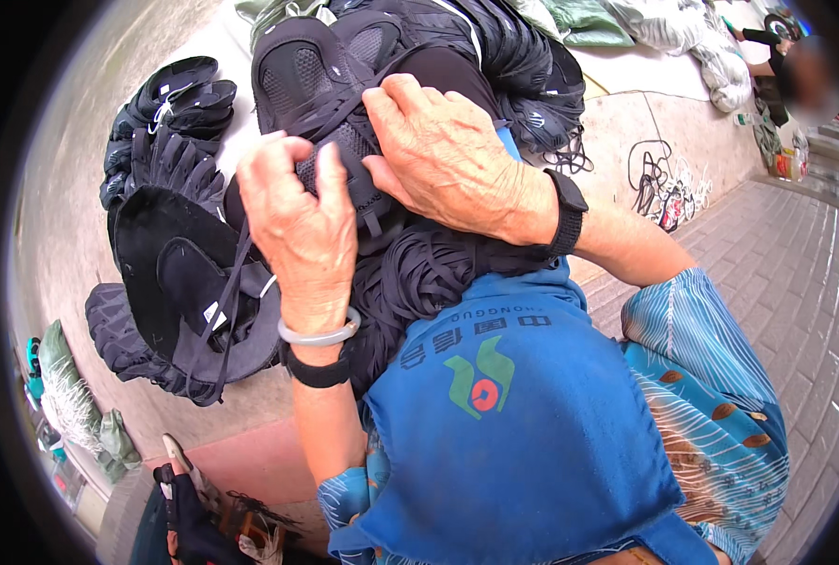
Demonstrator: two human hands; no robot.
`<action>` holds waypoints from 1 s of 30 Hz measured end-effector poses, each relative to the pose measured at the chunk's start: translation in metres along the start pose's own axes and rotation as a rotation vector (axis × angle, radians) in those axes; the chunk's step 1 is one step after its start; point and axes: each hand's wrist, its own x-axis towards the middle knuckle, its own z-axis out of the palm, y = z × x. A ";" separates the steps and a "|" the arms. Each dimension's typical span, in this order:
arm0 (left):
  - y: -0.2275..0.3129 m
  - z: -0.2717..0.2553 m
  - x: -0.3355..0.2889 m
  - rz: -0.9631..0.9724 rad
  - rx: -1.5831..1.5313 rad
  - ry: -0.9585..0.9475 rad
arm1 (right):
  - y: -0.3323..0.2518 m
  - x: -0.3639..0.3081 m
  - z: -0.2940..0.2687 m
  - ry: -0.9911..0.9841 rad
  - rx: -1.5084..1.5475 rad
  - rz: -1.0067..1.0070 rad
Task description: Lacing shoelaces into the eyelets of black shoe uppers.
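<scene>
1. Shoe upper (339, 113): the black mesh piece sits on top of the pile of black parts on the pale bench (626, 122), straight ahead of you and just above your blue apron (513, 424). It lies with its mesh face up and thin black laces crossing it.
2. Your left hand (297, 226) is curled narrowly on the near edge of the shoe upper, thumb and fingers pinching the fabric, seemingly to keep it from sliding while the other hand works.
3. Your right hand (443, 160) lies flat over the right side of the shoe upper, fingers bent onto the lace (344, 104) at its top, as if pressing it down against the pile; whether it actually grips the lace, you cannot tell.
4. A bundle of black straps (429, 273) hangs just below the shoe upper, between it and your apron, touching both wrists.
5. Left of the shoe upper lies a stack of flat black cut pieces (184, 273), fanned out, with more finished uppers (170, 99) piled beyond them.
6. Right of the shoe upper, well apart, loose cords (659, 184) lie on the bench edge.
7. Far right of the shoe upper, another person (786, 75) sits by the paved floor.
</scene>
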 end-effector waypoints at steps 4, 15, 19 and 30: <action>0.004 0.007 0.002 -0.028 0.010 -0.011 | -0.009 0.002 0.001 -0.028 -0.086 0.073; 0.006 0.022 -0.002 -0.019 0.051 0.046 | 0.007 0.007 0.024 -0.025 0.047 -0.030; 0.001 0.025 -0.001 -0.024 0.027 0.105 | -0.009 0.010 0.000 -0.052 0.096 -0.028; 0.002 0.036 -0.002 0.042 -0.075 0.104 | 0.022 0.005 0.027 0.117 0.312 0.006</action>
